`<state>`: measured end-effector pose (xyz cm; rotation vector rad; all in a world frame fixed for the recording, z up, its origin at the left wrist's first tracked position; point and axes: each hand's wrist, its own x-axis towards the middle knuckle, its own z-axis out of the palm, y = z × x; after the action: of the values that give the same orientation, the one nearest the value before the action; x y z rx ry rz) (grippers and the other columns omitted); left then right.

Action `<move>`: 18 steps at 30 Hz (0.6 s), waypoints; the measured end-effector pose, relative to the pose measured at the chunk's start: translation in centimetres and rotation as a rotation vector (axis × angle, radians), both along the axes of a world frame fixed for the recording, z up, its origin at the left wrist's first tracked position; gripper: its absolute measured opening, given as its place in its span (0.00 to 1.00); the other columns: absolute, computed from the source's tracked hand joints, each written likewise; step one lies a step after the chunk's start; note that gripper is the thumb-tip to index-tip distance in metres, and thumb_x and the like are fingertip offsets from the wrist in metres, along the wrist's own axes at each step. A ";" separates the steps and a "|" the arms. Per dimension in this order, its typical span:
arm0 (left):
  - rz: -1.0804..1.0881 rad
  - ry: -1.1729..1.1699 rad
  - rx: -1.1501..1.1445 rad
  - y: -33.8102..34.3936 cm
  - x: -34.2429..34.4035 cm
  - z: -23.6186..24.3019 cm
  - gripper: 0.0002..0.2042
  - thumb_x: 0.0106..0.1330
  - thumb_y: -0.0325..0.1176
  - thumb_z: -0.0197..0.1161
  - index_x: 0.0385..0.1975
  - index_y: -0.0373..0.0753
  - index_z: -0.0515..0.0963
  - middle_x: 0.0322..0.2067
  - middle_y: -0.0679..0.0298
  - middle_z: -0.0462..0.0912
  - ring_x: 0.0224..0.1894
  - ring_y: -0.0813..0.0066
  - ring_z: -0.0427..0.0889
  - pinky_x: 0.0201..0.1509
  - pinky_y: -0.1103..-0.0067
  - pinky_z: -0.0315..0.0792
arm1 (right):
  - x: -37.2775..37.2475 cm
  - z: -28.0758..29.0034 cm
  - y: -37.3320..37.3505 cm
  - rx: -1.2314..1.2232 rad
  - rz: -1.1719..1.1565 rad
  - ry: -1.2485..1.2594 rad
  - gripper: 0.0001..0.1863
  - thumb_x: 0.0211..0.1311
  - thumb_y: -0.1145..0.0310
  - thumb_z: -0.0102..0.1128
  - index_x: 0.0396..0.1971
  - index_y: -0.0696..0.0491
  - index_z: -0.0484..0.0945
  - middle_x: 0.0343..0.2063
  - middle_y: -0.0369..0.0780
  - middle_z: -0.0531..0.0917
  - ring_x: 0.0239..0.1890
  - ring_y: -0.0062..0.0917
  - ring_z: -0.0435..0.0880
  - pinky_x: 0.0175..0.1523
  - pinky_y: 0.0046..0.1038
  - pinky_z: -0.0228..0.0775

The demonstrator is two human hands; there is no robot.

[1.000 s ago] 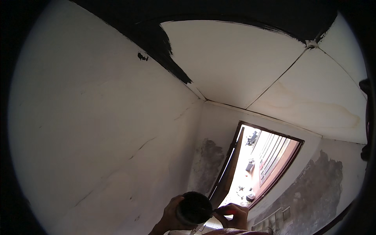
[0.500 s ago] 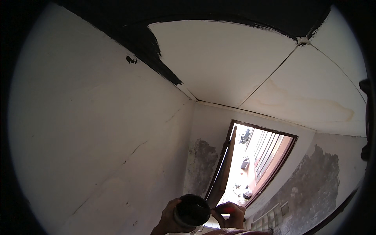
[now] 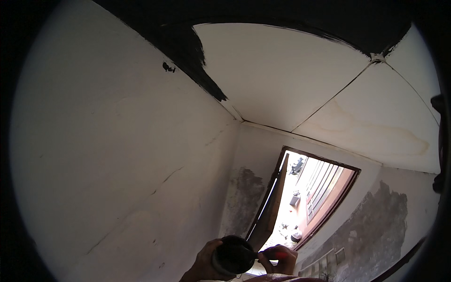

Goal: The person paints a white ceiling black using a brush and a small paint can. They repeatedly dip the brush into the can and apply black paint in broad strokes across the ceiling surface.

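Low in the view, my left hand (image 3: 203,263) is wrapped round the side of a small round paint pot (image 3: 233,256), dark inside. My right hand (image 3: 281,260) pinches a paintbrush (image 3: 277,255) just right of the pot; a bit of red shows on its handle. The brush's dark end reaches the pot's right rim, and I cannot tell how far inside it goes. Above, the ceiling (image 3: 282,70) is off-white with a broad coat of black paint (image 3: 282,11) across its near part. A ragged black strip runs along the left wall's top edge.
The cracked white left wall (image 3: 117,141) bears a small black smear (image 3: 168,67). Ahead stands a doorway (image 3: 300,197) with its door (image 3: 270,211) swung open, bright outside. Grey patches (image 3: 371,225) mark the walls beside it. A joint cover (image 3: 377,58) sits on the ceiling.
The whole view has shifted slightly, with ceiling and doorway sitting a little further right. Both hands keep their hold, and the brush stays at the pot's rim.
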<state>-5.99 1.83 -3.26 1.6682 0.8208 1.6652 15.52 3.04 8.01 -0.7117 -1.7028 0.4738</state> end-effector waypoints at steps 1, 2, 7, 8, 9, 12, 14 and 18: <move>-0.028 -0.030 -0.021 0.1 0.0 -0.1 0.51 0.42 0.25 0.86 0.67 0.43 0.58 0.63 0.51 0.73 0.63 0.62 0.78 0.71 0.64 0.70 | 0.1 -0.2 0.1 -0.028 0.028 -0.022 0.13 0.51 0.67 0.78 0.31 0.58 0.84 0.26 0.44 0.87 0.30 0.32 0.87 0.37 0.32 0.79; -0.055 -0.059 -0.043 0.3 0.0 -0.3 0.52 0.41 0.25 0.86 0.67 0.43 0.58 0.63 0.51 0.73 0.63 0.62 0.78 0.71 0.63 0.70 | 0.3 -0.3 0.2 -0.057 0.056 -0.043 0.14 0.51 0.66 0.78 0.32 0.57 0.85 0.27 0.43 0.87 0.30 0.33 0.87 0.37 0.32 0.79; -0.099 -0.119 -0.049 0.3 0.0 -0.9 0.51 0.41 0.25 0.87 0.66 0.44 0.59 0.62 0.50 0.74 0.63 0.62 0.77 0.71 0.64 0.70 | -0.1 -1.3 0.7 -0.144 -0.058 0.002 0.11 0.52 0.70 0.78 0.29 0.58 0.84 0.24 0.42 0.87 0.27 0.28 0.88 0.36 0.26 0.81; -0.104 -0.125 -0.048 0.3 -0.1 -0.9 0.51 0.41 0.25 0.87 0.66 0.44 0.59 0.62 0.50 0.74 0.64 0.62 0.77 0.71 0.64 0.70 | -0.2 -1.4 0.9 -0.163 -0.072 0.032 0.10 0.49 0.76 0.79 0.24 0.59 0.83 0.22 0.41 0.87 0.24 0.24 0.88 0.34 0.23 0.81; -0.107 -0.133 -0.043 0.2 -0.1 -0.8 0.51 0.40 0.25 0.87 0.66 0.44 0.60 0.62 0.49 0.74 0.64 0.62 0.77 0.72 0.65 0.70 | -0.1 -1.5 0.9 -0.141 -0.100 -0.019 0.09 0.50 0.76 0.79 0.26 0.60 0.84 0.21 0.41 0.87 0.24 0.25 0.88 0.33 0.25 0.81; -0.116 -0.092 -0.148 0.0 -0.3 -0.3 0.51 0.41 0.23 0.86 0.66 0.44 0.60 0.63 0.49 0.73 0.63 0.61 0.78 0.71 0.64 0.71 | 0.1 -1.4 1.1 -0.060 -0.037 -0.164 0.08 0.52 0.76 0.77 0.26 0.60 0.84 0.21 0.41 0.87 0.24 0.25 0.88 0.33 0.26 0.81; -0.120 -0.140 -0.144 -0.2 0.0 0.1 0.47 0.44 0.23 0.84 0.66 0.42 0.61 0.62 0.49 0.74 0.62 0.62 0.78 0.71 0.64 0.71 | 0.3 -1.3 1.0 -0.187 -0.045 -0.099 0.07 0.52 0.76 0.77 0.26 0.60 0.84 0.21 0.41 0.87 0.23 0.24 0.88 0.33 0.26 0.81; -0.135 -0.182 -0.159 -0.3 0.4 0.5 0.41 0.51 0.25 0.79 0.65 0.40 0.63 0.61 0.49 0.76 0.62 0.62 0.79 0.71 0.64 0.71 | 0.5 -1.4 1.0 -0.219 -0.079 -0.029 0.08 0.53 0.76 0.77 0.26 0.60 0.84 0.21 0.41 0.87 0.24 0.25 0.89 0.33 0.25 0.81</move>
<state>-5.60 1.54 -2.79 1.4098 0.7155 1.5878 15.98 4.06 6.64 -0.9438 -1.6587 0.6028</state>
